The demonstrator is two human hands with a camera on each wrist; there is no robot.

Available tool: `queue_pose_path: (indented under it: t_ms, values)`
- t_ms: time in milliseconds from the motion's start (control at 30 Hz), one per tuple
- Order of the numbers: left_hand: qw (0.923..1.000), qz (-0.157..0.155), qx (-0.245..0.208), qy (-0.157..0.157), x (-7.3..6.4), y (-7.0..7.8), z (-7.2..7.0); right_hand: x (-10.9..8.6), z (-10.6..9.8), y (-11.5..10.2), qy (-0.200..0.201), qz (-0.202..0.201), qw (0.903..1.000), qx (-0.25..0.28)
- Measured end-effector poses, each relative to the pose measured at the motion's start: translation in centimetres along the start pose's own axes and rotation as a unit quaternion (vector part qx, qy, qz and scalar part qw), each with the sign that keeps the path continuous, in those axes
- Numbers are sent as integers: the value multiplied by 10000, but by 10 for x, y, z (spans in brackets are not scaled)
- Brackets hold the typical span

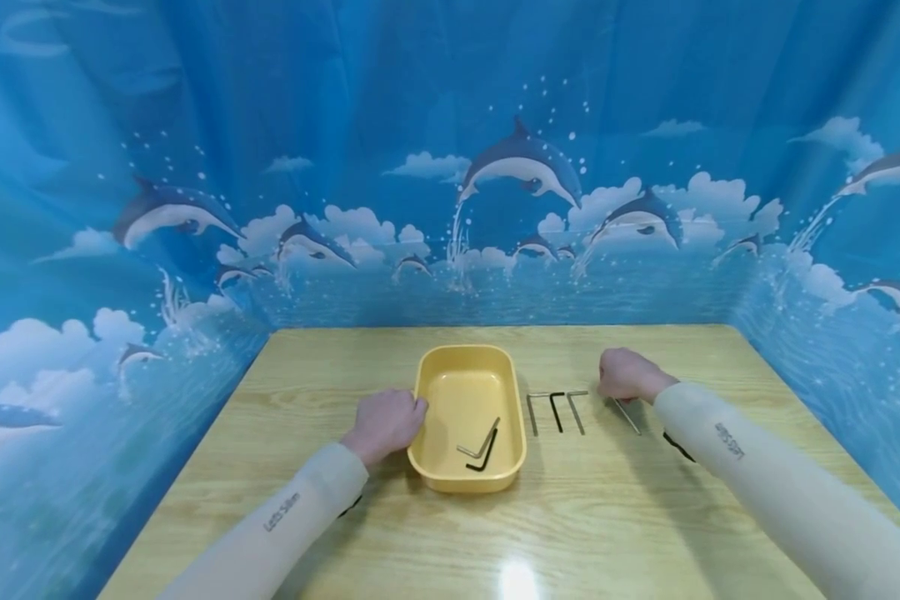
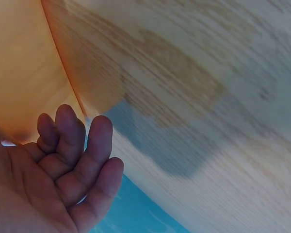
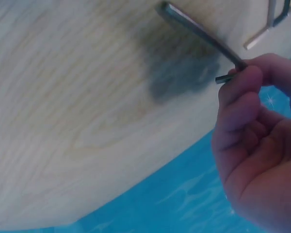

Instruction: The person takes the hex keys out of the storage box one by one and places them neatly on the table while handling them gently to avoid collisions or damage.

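Observation:
My left hand (image 1: 387, 423) is at the left side of a yellow plastic tray (image 1: 519, 417), holding its rim with the thumb at the edge. In the left wrist view, its other fingers (image 2: 101, 141) curl loosely beside the tray's outer wall (image 2: 29, 58). Inside the tray lie a silver hex key (image 1: 487, 439) and a black hex key (image 1: 483, 454). On the right, my right hand (image 1: 630, 375) pinches a silver L-shaped hex key (image 3: 203, 34) between thumb and index finger, close over the table. The long arm of that key points toward me.
Between tray and right hand, a silver hex key (image 1: 531, 414), a black hex key (image 1: 556, 412) and another silver hex key (image 1: 575, 412) lie in a row on the wooden table (image 1: 607, 533). A blue dolphin-print curtain (image 1: 390, 208) encloses the back and sides.

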State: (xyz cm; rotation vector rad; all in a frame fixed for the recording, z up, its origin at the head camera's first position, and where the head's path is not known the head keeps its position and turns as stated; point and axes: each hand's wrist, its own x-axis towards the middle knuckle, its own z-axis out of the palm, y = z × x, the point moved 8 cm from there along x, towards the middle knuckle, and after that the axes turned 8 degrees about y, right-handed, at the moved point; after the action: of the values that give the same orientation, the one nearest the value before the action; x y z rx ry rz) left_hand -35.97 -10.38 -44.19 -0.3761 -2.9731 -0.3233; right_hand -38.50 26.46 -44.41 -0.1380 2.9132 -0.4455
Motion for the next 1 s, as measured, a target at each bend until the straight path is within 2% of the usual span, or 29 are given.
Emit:
queue_pose_path:
  t_ms: [133,267,500,800,900,1000]
  values:
    - [10000,59,-43,17,0,2,0,2,9,-1,23,58,9999,87]
    - [9999,-71,-66,-61,-1,-2,-1,3,15,-6,54,-40,9998,187]
    - [9998,-117,-99,-132,1,-3,2,0,12,-3,321,178,9991,192]
    - [9998,-117,-98,-128,0,-2,0,-10,5,1,491,136,9984,231]
    - [9998,-123,-93,-111,0,-1,-1,-16,1,6,372,177,9991,105]
    - [9999,-110,-85,-98,0,-2,0,-22,5,11,83,206,9998,15]
